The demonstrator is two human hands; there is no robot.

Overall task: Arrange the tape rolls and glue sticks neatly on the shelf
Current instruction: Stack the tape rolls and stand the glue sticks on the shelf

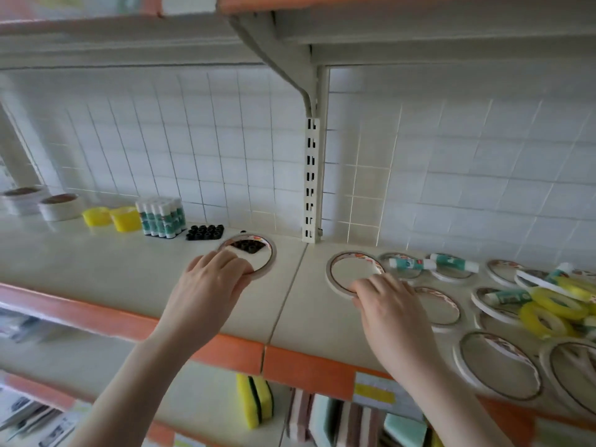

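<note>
Left hand (216,275): fingers curled over the near rim of a thin tape roll (254,257), apparently pinching and tipping it up off the shelf (135,285), far edge close to a block of black caps (205,232). Right hand (385,296): fingertips down on the near rim of a second flat tape roll (342,275) just right of the shelf seam; whether pinching or only pressing, cannot tell.

Handling, as a judgement: narrow rings of wound tape, very light, fairly stiff across the hoop yet easy to flex or warp if squeezed hard. Lying flat, hard to lift straight up; better to hook a fingertip inside the open centre or tip one edge and pinch across the band. Smooth shelf, so likely to slide rather than lift under a plain push. Stackable once aligned.

Further out to the right: more flat rolls (498,364), yellow tape rolls (554,304) piled together, and loose glue sticks (408,263) lying across several rings; round, light, prone to rolling, best taken round the barrel.

Far left at the back: standing glue sticks (161,217) in a tidy pack, yellow tubs (124,217), thick white rolls (61,206).
</note>
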